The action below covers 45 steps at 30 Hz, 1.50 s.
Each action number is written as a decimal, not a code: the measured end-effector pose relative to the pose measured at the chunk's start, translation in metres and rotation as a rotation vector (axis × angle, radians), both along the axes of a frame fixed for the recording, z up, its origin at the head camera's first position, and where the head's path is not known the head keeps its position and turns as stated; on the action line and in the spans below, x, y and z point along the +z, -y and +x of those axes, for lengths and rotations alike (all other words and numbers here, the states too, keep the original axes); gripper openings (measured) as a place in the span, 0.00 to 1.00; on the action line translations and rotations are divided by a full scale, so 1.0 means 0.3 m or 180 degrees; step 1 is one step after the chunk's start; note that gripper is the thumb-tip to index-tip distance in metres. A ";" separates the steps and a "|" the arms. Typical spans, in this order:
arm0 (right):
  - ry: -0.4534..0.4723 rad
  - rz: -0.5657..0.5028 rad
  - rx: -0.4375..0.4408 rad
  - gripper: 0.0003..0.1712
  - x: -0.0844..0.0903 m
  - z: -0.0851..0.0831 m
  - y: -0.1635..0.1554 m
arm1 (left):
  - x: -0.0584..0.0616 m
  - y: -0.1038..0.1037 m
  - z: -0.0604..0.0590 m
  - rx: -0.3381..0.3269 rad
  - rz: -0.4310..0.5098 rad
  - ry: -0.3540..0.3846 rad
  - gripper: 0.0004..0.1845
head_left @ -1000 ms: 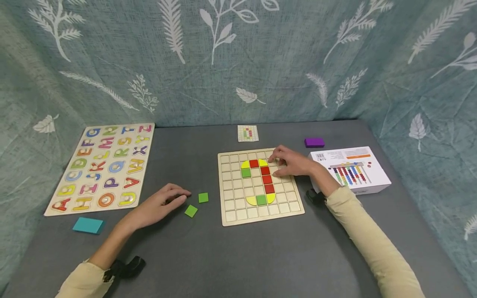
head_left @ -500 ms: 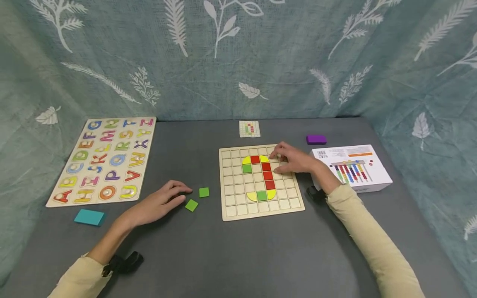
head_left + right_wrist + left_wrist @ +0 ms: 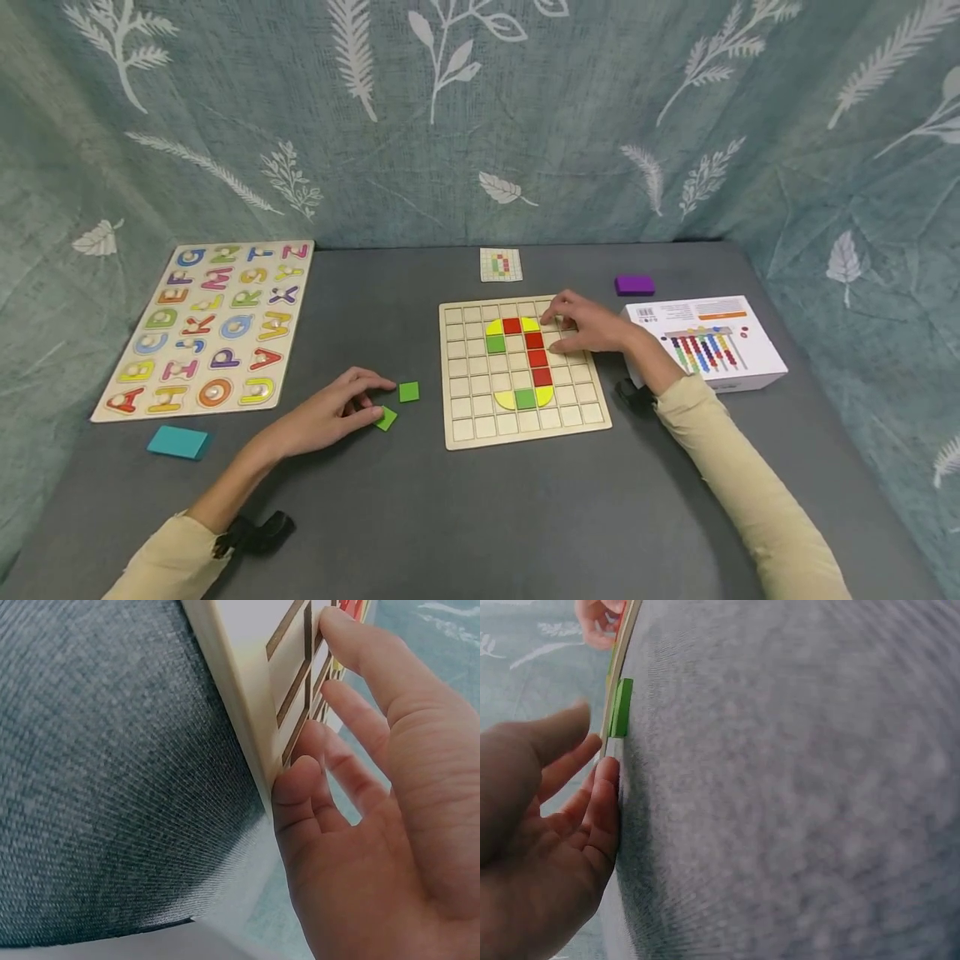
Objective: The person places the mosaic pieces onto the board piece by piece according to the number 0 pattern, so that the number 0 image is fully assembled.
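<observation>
On the grey table lies a pale wooden grid board (image 3: 461,429) with red, green and yellow pieces set in its squares. Two loose green square tiles lie left of it: a nearer tile (image 3: 387,418) at my left thumb tip and a farther tile (image 3: 408,392) just beyond the index finger. My left hand (image 3: 318,417) hovers low over the table, thumb and fingers apart; whether the thumb touches the nearer tile I cannot tell. My right hand (image 3: 591,325) rests on the board's right side with fingers spread, beside a red square (image 3: 537,358), gripping nothing.
A small pattern card (image 3: 500,265) lies behind the board. An alphabet puzzle board (image 3: 202,333) is at the left, with a teal block (image 3: 178,442) in front of it. At the right are a purple block (image 3: 634,286) and a white box (image 3: 705,343) with an abacus picture.
My left hand has moved slightly right, bringing its thumb to the nearer green tile and its index finger close to the farther one. The right hand stays in place on the board.
</observation>
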State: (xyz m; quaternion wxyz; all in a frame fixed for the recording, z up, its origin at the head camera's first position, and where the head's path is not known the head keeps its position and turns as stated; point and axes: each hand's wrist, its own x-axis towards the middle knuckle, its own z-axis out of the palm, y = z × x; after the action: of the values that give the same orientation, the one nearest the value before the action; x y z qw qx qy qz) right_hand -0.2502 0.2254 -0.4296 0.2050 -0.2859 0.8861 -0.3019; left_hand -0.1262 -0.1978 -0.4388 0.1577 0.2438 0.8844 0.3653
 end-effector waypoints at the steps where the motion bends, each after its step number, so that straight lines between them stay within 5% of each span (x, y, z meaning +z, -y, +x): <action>1: 0.0002 0.0007 0.0006 0.24 -0.001 0.001 0.000 | -0.002 -0.001 0.001 0.0019 0.0000 -0.0013 0.19; 13: -0.0008 -0.0026 0.0001 0.23 0.000 -0.002 -0.003 | -0.009 -0.017 -0.013 0.0003 -0.0065 -0.0048 0.29; 22: 0.0016 -0.0036 -0.0007 0.23 -0.004 0.001 -0.008 | -0.007 -0.033 0.000 -0.0014 -0.0029 -0.0146 0.14; 32: 0.0014 -0.0052 -0.0002 0.23 -0.010 -0.004 -0.009 | -0.017 -0.033 -0.003 0.0055 -0.0066 -0.0333 0.13; 45: -0.0033 -0.0043 0.0025 0.23 -0.007 -0.005 -0.007 | -0.008 -0.042 0.008 0.0361 -0.0006 -0.0260 0.13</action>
State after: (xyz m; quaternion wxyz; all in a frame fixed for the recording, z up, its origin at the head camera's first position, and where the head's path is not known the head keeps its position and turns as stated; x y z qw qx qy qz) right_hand -0.2519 0.2276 -0.4319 0.1996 -0.2923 0.8839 -0.3056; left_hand -0.1239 -0.1853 -0.4413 0.1007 0.2078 0.9029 0.3627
